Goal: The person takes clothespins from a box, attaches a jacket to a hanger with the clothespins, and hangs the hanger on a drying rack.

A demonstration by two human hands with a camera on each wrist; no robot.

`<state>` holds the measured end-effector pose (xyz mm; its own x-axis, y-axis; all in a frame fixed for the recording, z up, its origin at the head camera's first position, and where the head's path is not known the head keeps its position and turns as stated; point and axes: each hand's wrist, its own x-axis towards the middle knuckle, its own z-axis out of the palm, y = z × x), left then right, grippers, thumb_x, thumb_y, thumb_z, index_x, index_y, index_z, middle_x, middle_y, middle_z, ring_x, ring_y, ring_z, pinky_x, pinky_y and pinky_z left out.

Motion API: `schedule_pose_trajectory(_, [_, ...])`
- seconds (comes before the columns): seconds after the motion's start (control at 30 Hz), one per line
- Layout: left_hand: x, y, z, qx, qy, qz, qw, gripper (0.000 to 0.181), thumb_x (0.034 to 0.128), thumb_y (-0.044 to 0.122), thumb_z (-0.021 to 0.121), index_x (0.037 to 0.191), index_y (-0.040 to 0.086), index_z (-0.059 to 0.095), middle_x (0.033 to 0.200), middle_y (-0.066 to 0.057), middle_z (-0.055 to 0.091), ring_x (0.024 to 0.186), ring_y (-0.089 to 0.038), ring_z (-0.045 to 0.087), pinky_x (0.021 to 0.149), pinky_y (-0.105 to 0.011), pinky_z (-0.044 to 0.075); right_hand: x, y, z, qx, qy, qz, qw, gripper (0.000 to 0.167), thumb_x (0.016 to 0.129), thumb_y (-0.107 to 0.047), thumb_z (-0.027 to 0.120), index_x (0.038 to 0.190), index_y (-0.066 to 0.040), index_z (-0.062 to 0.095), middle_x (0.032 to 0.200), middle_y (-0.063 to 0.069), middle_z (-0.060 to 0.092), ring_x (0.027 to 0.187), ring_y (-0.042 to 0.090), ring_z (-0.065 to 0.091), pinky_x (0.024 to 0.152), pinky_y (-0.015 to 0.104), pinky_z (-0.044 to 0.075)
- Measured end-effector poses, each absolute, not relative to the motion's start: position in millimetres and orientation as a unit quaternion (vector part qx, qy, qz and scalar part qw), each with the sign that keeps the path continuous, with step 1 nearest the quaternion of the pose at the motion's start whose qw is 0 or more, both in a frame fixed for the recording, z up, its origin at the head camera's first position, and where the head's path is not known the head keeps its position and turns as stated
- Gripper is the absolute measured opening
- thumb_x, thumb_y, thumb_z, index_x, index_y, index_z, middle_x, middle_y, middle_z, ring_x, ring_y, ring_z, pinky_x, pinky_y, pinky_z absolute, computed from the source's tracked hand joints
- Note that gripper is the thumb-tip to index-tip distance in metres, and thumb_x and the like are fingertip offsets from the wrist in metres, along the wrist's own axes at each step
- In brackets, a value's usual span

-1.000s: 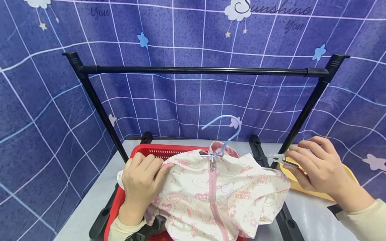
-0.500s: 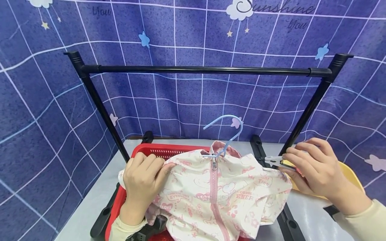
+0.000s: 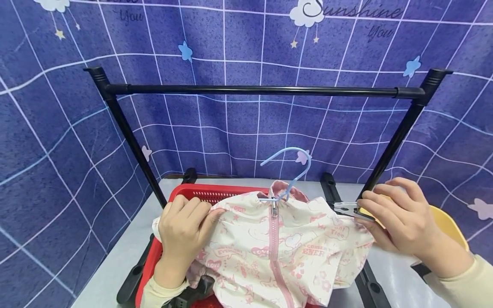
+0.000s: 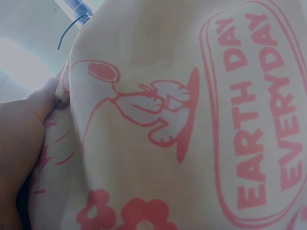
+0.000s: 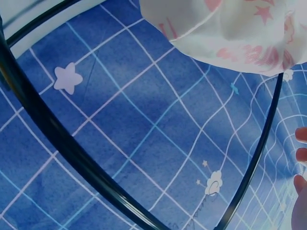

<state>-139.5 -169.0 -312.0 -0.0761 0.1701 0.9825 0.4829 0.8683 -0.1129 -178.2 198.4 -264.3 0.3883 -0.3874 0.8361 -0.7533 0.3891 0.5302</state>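
A white and pink printed zip jacket is spread upright over the red basket, with the hook of a light blue hanger rising from its collar. My left hand grips the jacket's shoulder on the left; the thumb lies in front of the fabric. In the left wrist view that hand shows beside the print. My right hand pinches a grey clothespin at the shoulder on the right. The clothespin's tip overlaps the shoulder's edge; whether it encloses the fabric I cannot tell. Only fingertips show in the right wrist view.
A black rack with a crossbar stands behind the jacket, its feet on the pale table. Under the jacket is the red basket. A yellow container sits behind my right hand. A patterned blue curtain hangs at the back.
My right hand has brought the clothespin left and slightly down, from beyond the shoulder to its edge. The left hand keeps its grip on the jacket.
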Motion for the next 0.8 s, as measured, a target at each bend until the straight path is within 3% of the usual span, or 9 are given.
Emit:
schedule_pose_trajectory(0.27, [-140.3, -169.2, -312.9, -0.224, -0.726, -0.122, 0.638, 0.052, 0.1025, 0.046, 0.05, 0.065, 0.011, 0.053, 0.058, -0.003, 0.047, 0.056, -0.024, 0.041, 0.052, -0.036, 0.029, -173.0, 190.9, -257.9, 0.535, -0.53, 0.14, 0.643, 0.031, 0.098, -0.021, 0.052, 0.082, 0.003, 0.064, 0.069, 0.015, 0.062, 0.059, 0.033, 0.051, 0.079, 0.046, 0.04])
schedule_pose_trajectory(0.8, [-139.4, -167.7, -309.7, -0.229, -0.717, -0.124, 0.646, 0.052, 0.1029, 0.046, 0.049, 0.063, 0.011, 0.051, 0.057, -0.002, 0.044, 0.055, -0.024, 0.04, 0.052, -0.036, 0.029, -166.6, 168.0, -248.9, 0.552, -0.483, 0.156, 0.662, 0.032, 0.098, -0.022, 0.059, 0.077, 0.002, 0.063, 0.064, 0.012, 0.059, 0.055, 0.031, 0.049, 0.073, 0.044, 0.04])
